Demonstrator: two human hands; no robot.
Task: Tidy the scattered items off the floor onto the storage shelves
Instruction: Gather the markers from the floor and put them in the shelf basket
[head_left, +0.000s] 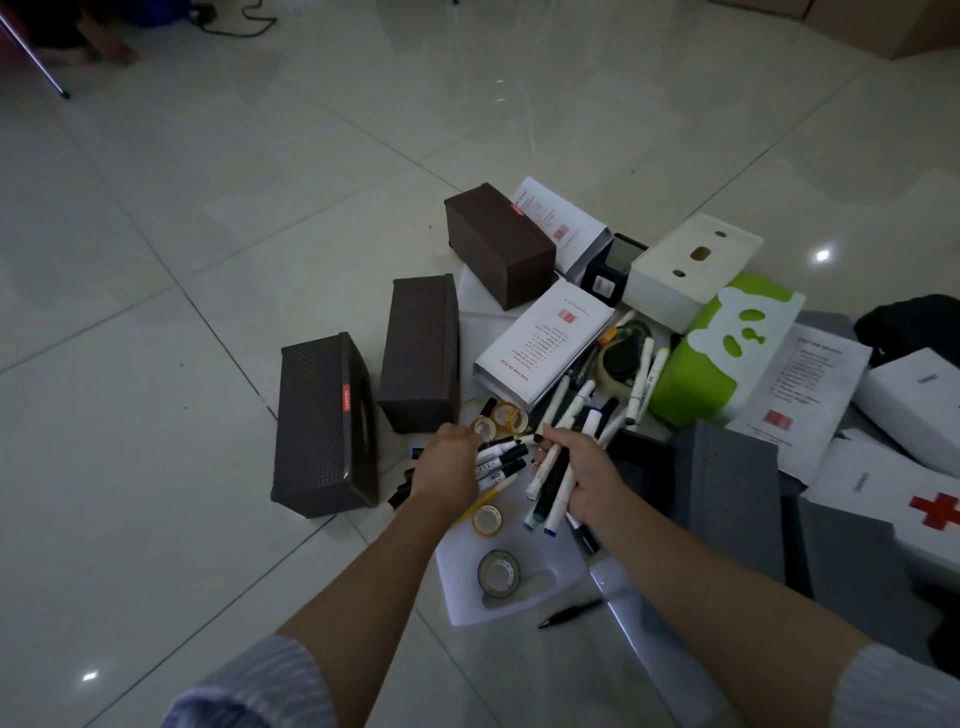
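Gleaming dim tiled floor; right grip holds markers, left grip seemingly relaxed.

Right hand gripping a bundle of markers, left hand over floor markers

Dark brown dotted boxes, green-white box, seemingly grey tray.

Three tissue boxes at left of pile; loose markers on floor right of them; tape rolls on paper sheet nearer; panda box far right; first-aid box at right edge.
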